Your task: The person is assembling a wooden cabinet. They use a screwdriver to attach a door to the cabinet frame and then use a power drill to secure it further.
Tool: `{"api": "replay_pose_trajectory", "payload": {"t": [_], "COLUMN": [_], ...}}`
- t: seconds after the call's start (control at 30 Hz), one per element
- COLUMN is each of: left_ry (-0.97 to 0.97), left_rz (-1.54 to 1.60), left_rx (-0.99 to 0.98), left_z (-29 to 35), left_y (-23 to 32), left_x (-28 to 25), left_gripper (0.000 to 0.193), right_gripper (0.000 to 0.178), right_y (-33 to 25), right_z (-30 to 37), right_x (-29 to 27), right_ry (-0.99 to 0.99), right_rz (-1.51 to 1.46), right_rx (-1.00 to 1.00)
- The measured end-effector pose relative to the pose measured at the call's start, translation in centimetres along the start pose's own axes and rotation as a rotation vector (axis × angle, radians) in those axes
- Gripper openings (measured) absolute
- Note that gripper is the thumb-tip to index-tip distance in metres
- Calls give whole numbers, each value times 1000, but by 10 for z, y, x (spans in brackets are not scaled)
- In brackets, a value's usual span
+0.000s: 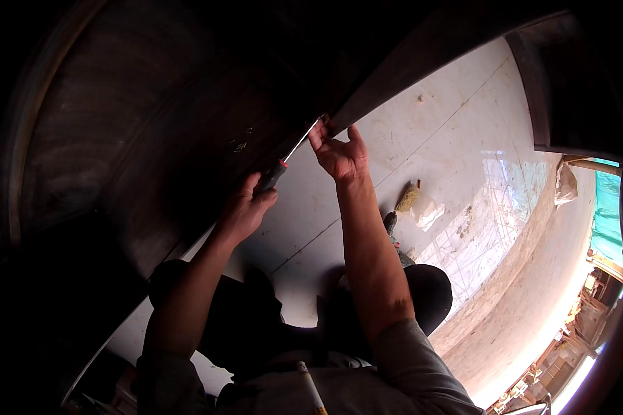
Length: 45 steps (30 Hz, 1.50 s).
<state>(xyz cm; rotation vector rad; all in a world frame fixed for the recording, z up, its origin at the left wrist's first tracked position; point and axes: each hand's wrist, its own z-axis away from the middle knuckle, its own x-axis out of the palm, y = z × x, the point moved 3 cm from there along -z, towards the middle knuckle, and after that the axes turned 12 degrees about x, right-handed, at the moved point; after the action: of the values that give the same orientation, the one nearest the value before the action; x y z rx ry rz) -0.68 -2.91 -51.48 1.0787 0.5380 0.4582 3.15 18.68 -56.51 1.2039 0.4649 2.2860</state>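
Note:
My left hand (246,209) is wrapped round the dark handle of a screwdriver (275,174) with a red collar. Its thin metal shaft slants up and away to the right, and the tip meets the lower edge of a dark panel (367,93). Around that tip is my right hand (342,155), palm up, with its fingers curled at the panel's corner and the thumb standing apart on the right. Shadow hides what these fingers hold, if anything. Small pale marks (239,146) show on the dark surface (208,149) to the left.
A pale, stained floor (457,117) with joint lines spreads below and right. Near my right forearm lie a yellowish bundle (408,198), a crumpled white bag (429,213) and a dark tool-like thing (391,221). Teal sheeting (608,214) hangs far right. A cigarette (310,386) juts in at the bottom.

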Motion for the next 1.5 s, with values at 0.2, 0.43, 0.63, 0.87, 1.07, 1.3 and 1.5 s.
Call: {"api": "replay_pose_trajectory", "payload": {"t": [0.2, 0.43, 0.63, 0.87, 1.07, 1.3, 1.5], "left_ry": [13, 38, -53, 129, 88, 95, 192], "left_rz": [-4, -120, -191, -543, -419, -518, -451], "left_rx": [-21, 50, -80, 161, 107, 82, 241], "left_z": [0, -5, -11, 2, -5, 4, 0], "left_y": [-2, -3, 0, 19, 15, 22, 10], "left_x": [1, -4, -16, -16, -22, -21, -24], "left_gripper": [23, 27, 39, 40, 44, 45, 50], "right_gripper": [49, 46, 47, 46, 44, 42, 43], "right_y": [-2, 1, 1, 3, 0, 0, 1], "right_z": [-1, 1, 2, 2, 2, 1, -1], "right_x": [-1, 1, 2, 2, 2, 0, 0], "right_ry": [-18, -18, -37, -8, -41, -37, -29], "right_rz": [-6, -17, -18, 0, 33, 17, 38], "right_rx": [17, 13, 26, -12, 10, 15, 13]}}
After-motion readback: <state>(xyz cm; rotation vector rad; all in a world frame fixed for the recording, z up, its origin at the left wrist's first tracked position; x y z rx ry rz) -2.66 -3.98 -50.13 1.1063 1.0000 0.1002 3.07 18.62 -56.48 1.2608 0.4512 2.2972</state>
